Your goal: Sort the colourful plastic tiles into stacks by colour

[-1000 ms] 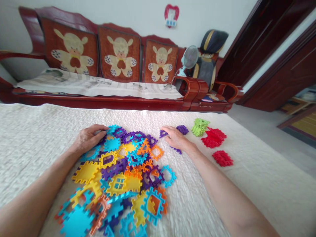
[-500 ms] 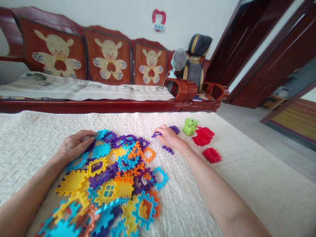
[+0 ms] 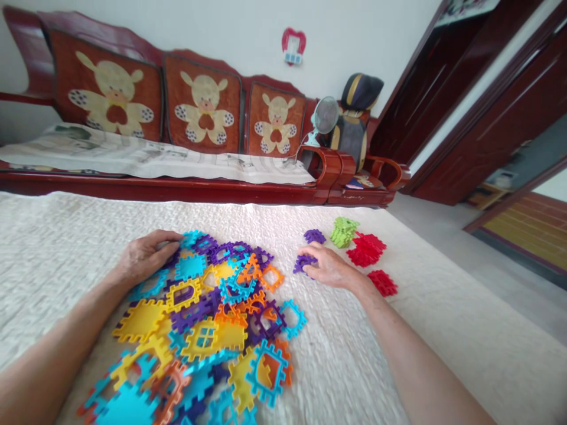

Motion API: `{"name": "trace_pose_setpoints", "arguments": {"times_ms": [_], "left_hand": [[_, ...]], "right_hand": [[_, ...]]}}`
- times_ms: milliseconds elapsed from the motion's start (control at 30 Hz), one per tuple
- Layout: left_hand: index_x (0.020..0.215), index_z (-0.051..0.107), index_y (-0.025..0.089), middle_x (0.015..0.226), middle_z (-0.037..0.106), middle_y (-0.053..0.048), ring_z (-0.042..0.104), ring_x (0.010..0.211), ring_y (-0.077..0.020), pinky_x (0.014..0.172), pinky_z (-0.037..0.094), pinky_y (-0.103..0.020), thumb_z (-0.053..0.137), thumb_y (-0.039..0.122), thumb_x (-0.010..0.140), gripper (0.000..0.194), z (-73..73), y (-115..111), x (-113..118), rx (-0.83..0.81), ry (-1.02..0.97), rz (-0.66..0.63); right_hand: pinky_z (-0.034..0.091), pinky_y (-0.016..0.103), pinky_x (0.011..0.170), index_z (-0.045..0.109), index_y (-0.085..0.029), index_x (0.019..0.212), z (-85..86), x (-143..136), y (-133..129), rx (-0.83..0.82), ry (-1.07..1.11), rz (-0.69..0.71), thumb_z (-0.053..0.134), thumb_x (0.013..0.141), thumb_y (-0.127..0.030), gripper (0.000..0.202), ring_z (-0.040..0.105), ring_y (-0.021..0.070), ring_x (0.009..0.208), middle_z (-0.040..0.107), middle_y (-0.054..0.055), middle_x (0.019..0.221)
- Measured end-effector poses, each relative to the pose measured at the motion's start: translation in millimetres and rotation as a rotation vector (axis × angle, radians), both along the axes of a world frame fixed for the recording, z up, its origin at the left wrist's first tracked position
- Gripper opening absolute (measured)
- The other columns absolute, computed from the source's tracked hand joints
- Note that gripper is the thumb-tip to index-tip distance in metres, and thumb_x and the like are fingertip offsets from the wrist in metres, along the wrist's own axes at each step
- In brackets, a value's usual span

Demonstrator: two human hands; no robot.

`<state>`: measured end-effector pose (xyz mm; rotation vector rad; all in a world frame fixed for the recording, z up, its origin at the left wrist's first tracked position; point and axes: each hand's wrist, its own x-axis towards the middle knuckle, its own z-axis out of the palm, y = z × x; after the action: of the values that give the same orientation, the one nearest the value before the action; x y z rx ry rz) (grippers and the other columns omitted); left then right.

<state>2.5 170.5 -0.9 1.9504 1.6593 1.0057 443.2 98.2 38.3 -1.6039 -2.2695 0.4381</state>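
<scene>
A heap of toothed plastic building tiles point(image 3: 190, 295) in yellow, blue, purple and orange lies in front of me, some with window or door cut-outs. My left hand point(image 3: 148, 255) rests at the far left edge of the heap, thumb and fingers apart, fingertips against a blue tile point(image 3: 191, 238) and purple ones. To the right of the heap, my right hand point(image 3: 326, 265) pinches a purple tile point(image 3: 304, 263) just over the cloth; its fingers partly cover it. Just beyond that hand lies a small purple stack point(image 3: 314, 236).
Right of the purple stack stand a light green stack point(image 3: 344, 232) and two red piles of tiles point(image 3: 367, 249), point(image 3: 382, 283). A cream quilted cloth point(image 3: 354, 366) covers the surface. Behind it are a wooden sofa point(image 3: 212, 192) with bear cushions and a small fan point(image 3: 325, 115).
My right hand has moved right and nearer to me, bringing the purple tile onto the spot where a loose purple one lay. My left hand stays at the heap. The view has shifted slightly.
</scene>
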Motion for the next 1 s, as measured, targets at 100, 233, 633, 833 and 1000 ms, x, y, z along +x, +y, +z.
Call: {"name": "trace_pose_setpoints", "arguments": {"times_ms": [100,233,633,833,1000], "left_hand": [[0.103,0.073,0.018,0.099,0.074,-0.004,0.065,0.081,-0.0181,0.083,0.054,-0.028,0.055,0.061,0.070,0.056,1.5,-1,2,-0.018,0.000,0.011],[0.103,0.072,0.018,0.098,0.075,-0.005,0.066,0.081,-0.0189,0.081,0.054,-0.028,0.054,0.061,0.071,0.056,1.7,-1,2,-0.013,0.016,0.018],[0.105,0.073,0.017,0.096,0.073,-0.004,0.064,0.075,-0.0167,0.076,0.054,-0.026,0.056,0.060,0.072,0.056,2.0,-3,2,-0.044,0.002,0.019],[0.103,0.073,0.020,0.096,0.074,-0.003,0.065,0.077,-0.0173,0.077,0.054,-0.025,0.056,0.059,0.072,0.053,-0.7,0,0,-0.030,0.021,0.023],[0.104,0.073,0.020,0.096,0.074,-0.003,0.065,0.079,-0.0179,0.079,0.054,-0.026,0.056,0.059,0.072,0.054,-0.2,0,0,-0.039,0.026,0.024]], "right_hand": [[0.050,0.036,0.097,0.063,-0.020,0.117,-5.5,11,3,-0.004,-0.009,0.058,0.054,0.080,-0.007,0.040,0.062,0.0206,0.107,0.063,0.008,0.117],[0.049,0.038,0.100,0.064,-0.022,0.117,-3.0,15,7,0.008,-0.003,0.094,0.051,0.079,-0.004,0.044,0.062,0.0208,0.110,0.064,0.007,0.120],[0.047,0.040,0.107,0.067,-0.023,0.110,0.1,10,8,-0.042,0.073,0.234,0.041,0.070,0.005,0.055,0.062,0.0178,0.118,0.069,0.003,0.120],[0.047,0.041,0.107,0.064,-0.023,0.118,6.3,11,5,-0.098,0.030,0.222,0.046,0.062,0.003,0.064,0.062,0.0205,0.119,0.068,0.005,0.125],[0.044,0.042,0.110,0.056,-0.021,0.132,12.6,13,0,-0.139,-0.004,0.274,0.053,0.062,-0.002,0.073,0.056,0.0234,0.128,0.061,0.009,0.136]]}}
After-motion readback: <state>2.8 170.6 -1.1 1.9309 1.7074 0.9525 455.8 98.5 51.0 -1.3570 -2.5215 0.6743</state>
